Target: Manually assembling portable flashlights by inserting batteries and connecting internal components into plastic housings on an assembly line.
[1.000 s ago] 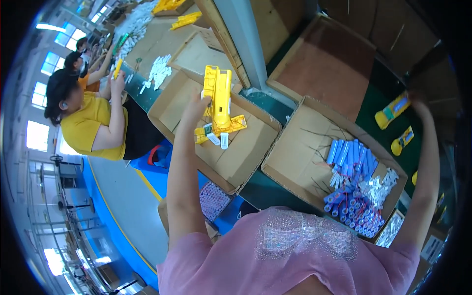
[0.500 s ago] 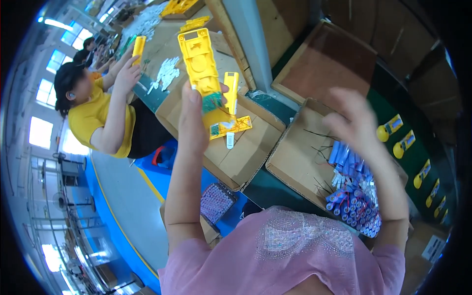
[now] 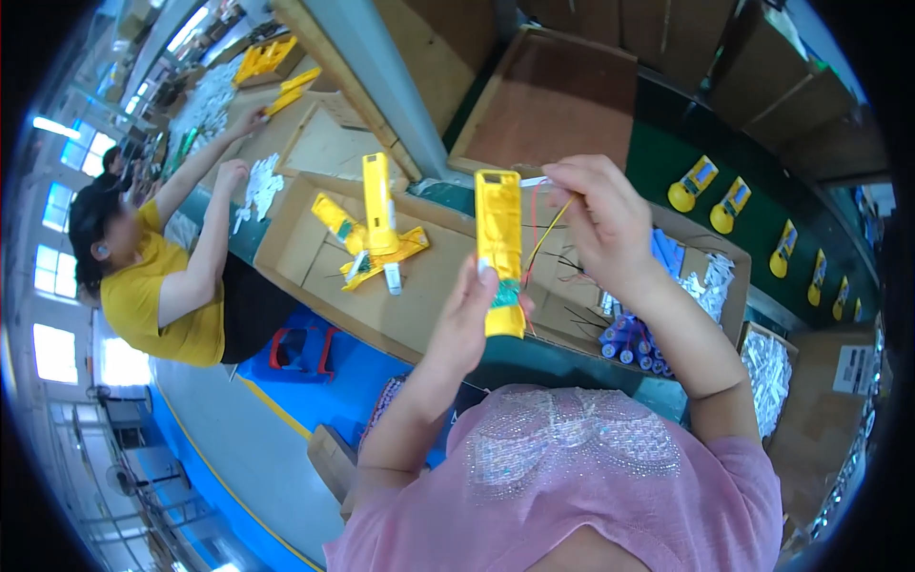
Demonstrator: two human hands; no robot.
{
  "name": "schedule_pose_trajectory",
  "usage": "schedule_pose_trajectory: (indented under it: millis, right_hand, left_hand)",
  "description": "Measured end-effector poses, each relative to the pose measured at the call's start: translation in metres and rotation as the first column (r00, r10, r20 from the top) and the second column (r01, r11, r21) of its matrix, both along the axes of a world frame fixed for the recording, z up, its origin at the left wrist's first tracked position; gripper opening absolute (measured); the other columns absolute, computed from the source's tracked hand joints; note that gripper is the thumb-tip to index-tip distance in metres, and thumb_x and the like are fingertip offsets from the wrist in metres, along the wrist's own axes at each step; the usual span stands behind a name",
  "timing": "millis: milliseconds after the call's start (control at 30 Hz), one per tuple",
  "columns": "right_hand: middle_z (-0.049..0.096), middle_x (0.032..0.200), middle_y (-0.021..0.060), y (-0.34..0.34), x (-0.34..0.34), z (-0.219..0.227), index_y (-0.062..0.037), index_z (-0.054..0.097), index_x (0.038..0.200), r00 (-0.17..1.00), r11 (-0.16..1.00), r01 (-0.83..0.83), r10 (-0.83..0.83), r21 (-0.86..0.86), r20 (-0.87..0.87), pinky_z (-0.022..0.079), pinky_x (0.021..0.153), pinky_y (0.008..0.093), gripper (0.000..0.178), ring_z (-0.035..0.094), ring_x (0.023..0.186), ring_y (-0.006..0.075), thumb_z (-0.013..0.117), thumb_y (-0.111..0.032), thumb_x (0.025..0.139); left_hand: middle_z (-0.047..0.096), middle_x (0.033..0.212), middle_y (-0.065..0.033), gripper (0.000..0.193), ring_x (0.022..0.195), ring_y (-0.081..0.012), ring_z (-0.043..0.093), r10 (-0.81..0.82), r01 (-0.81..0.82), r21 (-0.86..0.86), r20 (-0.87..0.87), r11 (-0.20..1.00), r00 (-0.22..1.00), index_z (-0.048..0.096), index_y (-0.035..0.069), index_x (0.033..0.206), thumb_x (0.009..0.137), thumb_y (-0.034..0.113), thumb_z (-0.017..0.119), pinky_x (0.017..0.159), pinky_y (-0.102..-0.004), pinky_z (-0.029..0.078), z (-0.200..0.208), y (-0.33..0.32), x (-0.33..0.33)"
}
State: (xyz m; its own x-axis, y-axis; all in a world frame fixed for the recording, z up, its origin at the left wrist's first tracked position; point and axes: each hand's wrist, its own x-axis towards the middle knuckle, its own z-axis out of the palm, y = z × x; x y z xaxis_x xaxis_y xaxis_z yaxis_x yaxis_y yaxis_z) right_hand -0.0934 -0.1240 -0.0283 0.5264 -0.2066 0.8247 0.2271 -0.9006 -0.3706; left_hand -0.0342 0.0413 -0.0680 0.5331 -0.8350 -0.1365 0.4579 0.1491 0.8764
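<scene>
Left grip (image 3: 465, 313) has the yellow casing (image 3: 498, 224), and right grip (image 3: 605, 221) pinches a white strip (image 3: 535, 181) right beside it

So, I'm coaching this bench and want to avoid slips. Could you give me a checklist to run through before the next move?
1. Left-hand grip on the yellow casing: ok, it holds the lower part.
2. Green part showing at the casing's lower end: ok.
3. Right-hand grip on the white strip: ok, it is at the fingertips, beside the casing's top.
4. Red wire and yellow wire lying inside the casing: not ok, both hang out at its side.
5. Wire joints sound: cannot tell, too small to see.
</scene>
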Motion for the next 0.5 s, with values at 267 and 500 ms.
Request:
schedule_pose_trajectory:
  millis: [267, 500]
  right_hand:
    - [0.056, 0.081, 0.0110, -0.010, -0.007, -0.021, -0.0023, 0.053, 0.087, 0.999, 0.982, -0.002, 0.011, -0.188, 0.048, 0.047, 0.057, 0.0271, 0.027, 0.056, 0.069, 0.0236, 0.062, 0.004, 0.063]
    - [0.057, 0.086, 0.0109, -0.022, -0.019, -0.020, -0.0040, 0.055, 0.092, 0.966, 0.947, -0.185, 0.126, -0.264, -0.226, 0.046, 0.060, 0.0296, 0.033, 0.056, 0.073, 0.0250, 0.060, 0.004, 0.061]
  left_hand:
    - [0.047, 0.097, -0.0096, 0.040, 0.073, -0.0133, 0.052, -0.170, 0.173, -0.043, 0.050, 0.984, 0.984, 0.028, 0.006, 0.121, 0.089, 0.030, 0.034, 0.065, -0.0279, 0.045, -0.008, -0.005, -0.029]
    - [0.050, 0.096, -0.0103, 0.039, 0.072, -0.0139, 0.053, -0.180, 0.181, 0.009, -0.043, 0.984, 0.983, 0.030, 0.006, 0.119, 0.089, 0.031, 0.033, 0.063, -0.0272, 0.046, -0.015, 0.001, -0.019]
